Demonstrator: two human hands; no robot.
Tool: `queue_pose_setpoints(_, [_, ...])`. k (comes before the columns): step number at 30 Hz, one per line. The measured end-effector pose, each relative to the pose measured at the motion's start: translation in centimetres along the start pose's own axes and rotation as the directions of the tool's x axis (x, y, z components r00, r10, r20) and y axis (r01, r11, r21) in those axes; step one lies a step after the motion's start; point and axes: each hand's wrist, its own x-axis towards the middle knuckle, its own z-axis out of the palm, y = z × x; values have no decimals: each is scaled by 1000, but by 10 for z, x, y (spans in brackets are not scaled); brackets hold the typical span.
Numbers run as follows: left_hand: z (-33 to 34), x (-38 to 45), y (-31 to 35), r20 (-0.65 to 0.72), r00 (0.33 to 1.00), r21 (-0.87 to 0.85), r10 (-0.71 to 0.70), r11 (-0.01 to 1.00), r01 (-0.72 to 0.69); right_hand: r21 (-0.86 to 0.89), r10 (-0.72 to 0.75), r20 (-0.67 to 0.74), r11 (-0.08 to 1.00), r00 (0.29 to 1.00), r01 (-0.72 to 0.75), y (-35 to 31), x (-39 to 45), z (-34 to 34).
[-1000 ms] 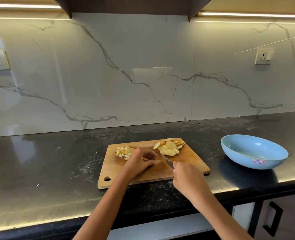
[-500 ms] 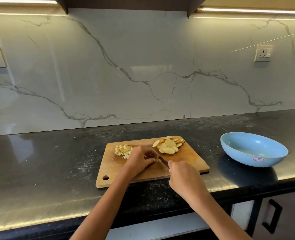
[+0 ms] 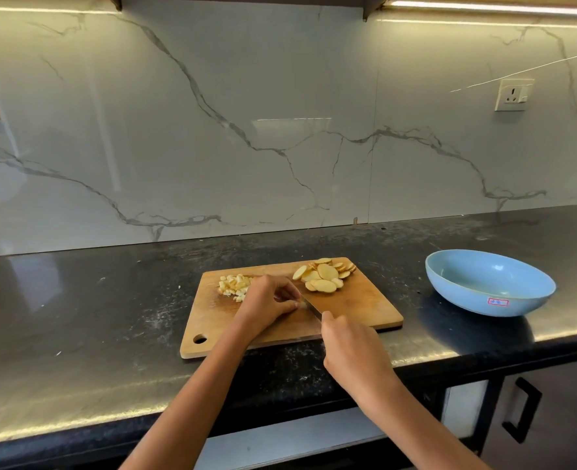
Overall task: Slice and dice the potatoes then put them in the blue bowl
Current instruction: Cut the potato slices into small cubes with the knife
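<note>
A wooden cutting board [image 3: 361,308] lies on the black counter. A pile of round potato slices [image 3: 324,274] sits at its far right, and a small heap of diced potato [image 3: 233,284] at its far left. My left hand [image 3: 268,301] is in the middle of the board with curled fingers holding down a potato piece that it mostly hides. My right hand [image 3: 353,351] grips a knife handle; the knife blade [image 3: 311,308] points to the left fingertips. The blue bowl [image 3: 490,283] stands to the right of the board with nothing in it.
The black counter [image 3: 93,317] runs along a marble backsplash with a wall socket [image 3: 514,95] at the right. The counter's front edge is just below the board. A cabinet door with a black handle [image 3: 522,410] is at the lower right.
My left hand's fingers have curled in tighter over the piece. The knife and my right hand have shifted left, the blade now close against the left fingertips.
</note>
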Motion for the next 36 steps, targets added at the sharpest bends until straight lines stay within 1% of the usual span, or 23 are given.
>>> queue_pose_setpoints(3, [-1, -1, 1, -9, 1000, 4, 1, 1000, -1, -1, 30, -16, 1000, 999, -30, 0, 3, 0])
queue_pose_setpoints(8, [-1, -3, 0, -51, 999, 23, -1, 1000, 2, 60, 94, 13, 994, 995, -95, 3, 9, -2])
queue_pose_setpoints(13, [-2, -3, -1, -35, 999, -1, -18, 1000, 18, 71, 48, 57, 996, 997, -52, -8, 12, -7])
queue_pose_setpoints(19, [-1, -2, -1, -25, 999, 3, -38, 999, 38, -19, 18, 35, 1000, 999, -17, -22, 8, 3])
queue_pose_setpoints(27, [-1, -3, -2, -18, 1000, 4, -23, 1000, 23, 26, 34, 15, 999, 999, -35, -14, 3, 1])
queue_pose_setpoints(30, [-1, -3, -5, -46, 999, 2, -20, 1000, 20, 74, 80, -12, 994, 997, -78, -8, 8, 6])
queue_pose_setpoints(32, [0, -2, -8, -73, 997, 3, -31, 1000, 31, 114, 99, -57, 989, 993, -92, -1, 11, 5])
queue_pose_setpoints(34, [2, 0, -8, -83, 996, 8, -21, 1000, 22, 135, 93, -130, 988, 987, -75, 7, 18, 2])
queue_pose_setpoints(36, [6, 2, -3, -56, 998, 27, 41, 999, -40, 159, 70, -201, 987, 977, -38, 16, 28, -1])
